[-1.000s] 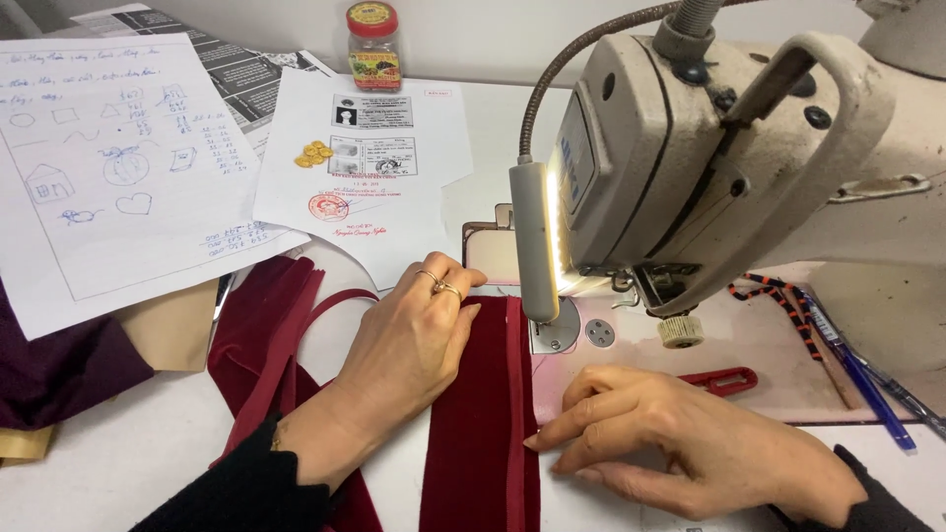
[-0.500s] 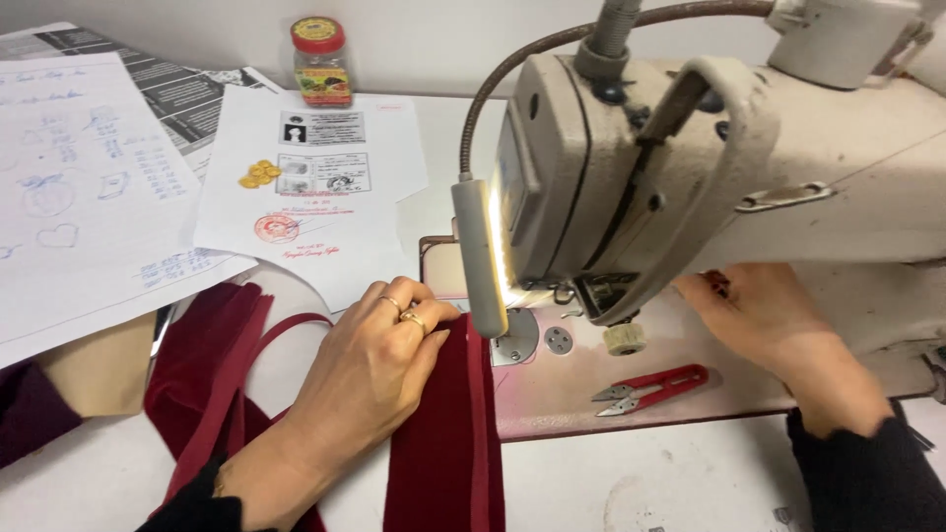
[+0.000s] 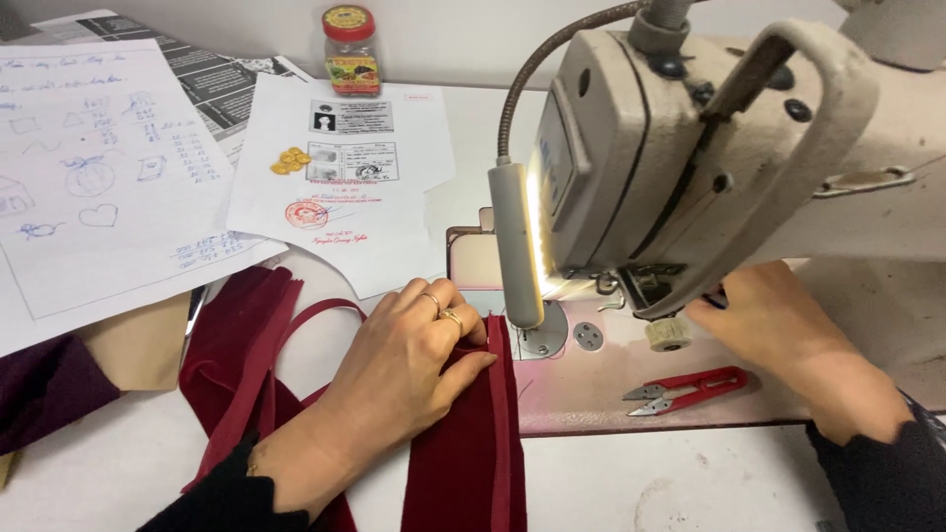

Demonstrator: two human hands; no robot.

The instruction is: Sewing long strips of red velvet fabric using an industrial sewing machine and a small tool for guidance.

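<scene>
A: Since one second ago, right hand (image 3: 788, 340) is off the cloth and now sits behind the sewing machine head (image 3: 690, 158), low at its right side. Half a second ago it was already there; little change since.

B: Grip state, right?

A: Cannot tell. Fingers are hidden behind the machine body and a cream knob (image 3: 670, 335); only the back of the hand and the wrist show.

B: Left hand?

A: Left hand (image 3: 404, 369) stays flat on the dark red velvet strip (image 3: 468, 443), palm down, fingers together and extended toward the needle plate (image 3: 542, 330). Not clamped on anything, just pressing. Two rings on the fingers.

B: Cloth position?

A: Strip runs from the bottom edge up to the plate, its top end just beside the lit lamp bar (image 3: 514, 246). More red velvet (image 3: 241, 335) lies bunched to the left of the hand, a narrow loop of it curving beside the wrist.

B: Surroundings?

A: Red thread snips (image 3: 690, 386) lie on the machine bed, right of the plate, untouched. Printed sheet (image 3: 345, 187) and a handwritten sheet (image 3: 99, 167) on the table behind; a small jar with red lid (image 3: 351, 47) at the wall.
</scene>
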